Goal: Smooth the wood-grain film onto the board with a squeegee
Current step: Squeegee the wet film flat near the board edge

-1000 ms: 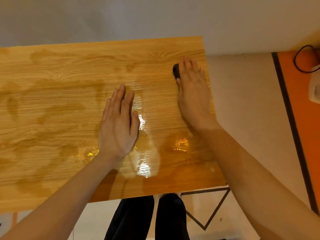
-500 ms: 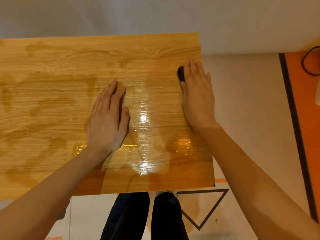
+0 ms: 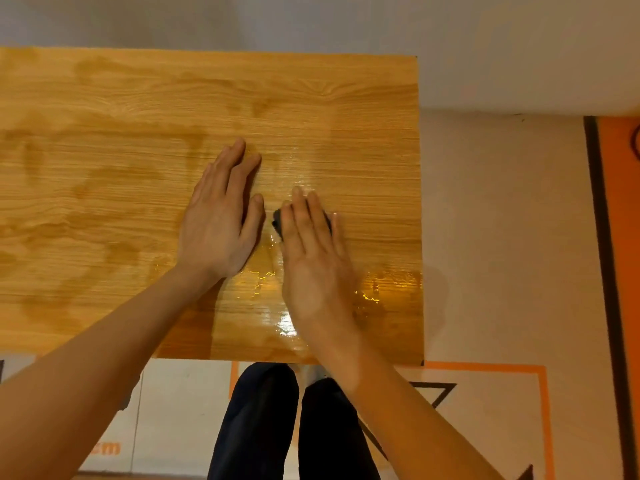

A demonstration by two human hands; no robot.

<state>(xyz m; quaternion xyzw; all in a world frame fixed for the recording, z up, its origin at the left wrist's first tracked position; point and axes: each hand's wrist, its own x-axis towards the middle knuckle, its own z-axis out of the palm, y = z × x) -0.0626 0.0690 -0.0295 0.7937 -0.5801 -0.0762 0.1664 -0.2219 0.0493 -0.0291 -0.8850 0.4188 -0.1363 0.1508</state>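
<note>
The board (image 3: 104, 168) is covered with glossy wood-grain film, with darker wet-looking patches and shiny puddles near the front edge. My left hand (image 3: 218, 223) lies flat on the film near the middle, fingers straight. Just to its right, my right hand (image 3: 311, 258) presses flat on a small dark squeegee (image 3: 277, 220). Only the squeegee's dark edges show beside the fingers; the rest is hidden under them. The two hands are a narrow gap apart.
A pale wall (image 3: 485, 46) rises behind the board. The board's right edge (image 3: 419, 202) drops to a light floor with orange and black markings (image 3: 485, 367). My legs in dark trousers (image 3: 256, 427) stand at the front edge. An orange strip (image 3: 620, 271) runs along the far right.
My right hand slid the squeegee from the board's far right edge leftwards and nearer, ending beside my left hand. The left hand stayed flat in about the same place.
</note>
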